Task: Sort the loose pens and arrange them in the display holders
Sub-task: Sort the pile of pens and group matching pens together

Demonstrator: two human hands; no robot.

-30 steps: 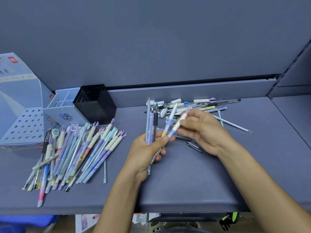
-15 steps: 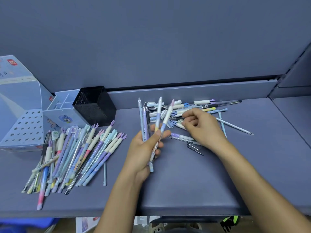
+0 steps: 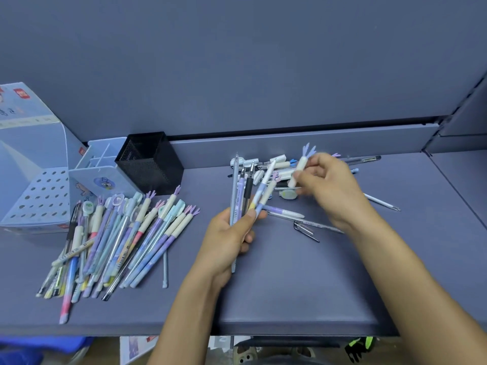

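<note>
My left hand (image 3: 228, 234) grips a bunch of several pens (image 3: 246, 192) fanned upright over the shelf's middle. To its right, my right hand (image 3: 325, 184) pinches a cream pen with a purple forked cap (image 3: 299, 168), lifted above the loose pen heap (image 3: 276, 168) by the back wall. A large sorted pile of pastel pens (image 3: 118, 238) lies on the left. Behind that pile stand a black mesh holder (image 3: 150, 164), a light blue divided holder (image 3: 102, 168) and a perforated blue display box (image 3: 37, 196).
All of this sits on a grey-blue shelf (image 3: 290, 285) with a low back ledge. Stray pens (image 3: 382, 202) lie right of my right hand, and a loose clip (image 3: 305, 230) lies near the centre. The shelf front edge runs below my forearms.
My right hand left the bunch, reached into the loose heap and lifted out a cream pen with a purple cap. My left hand tilted its bunch more upright.
</note>
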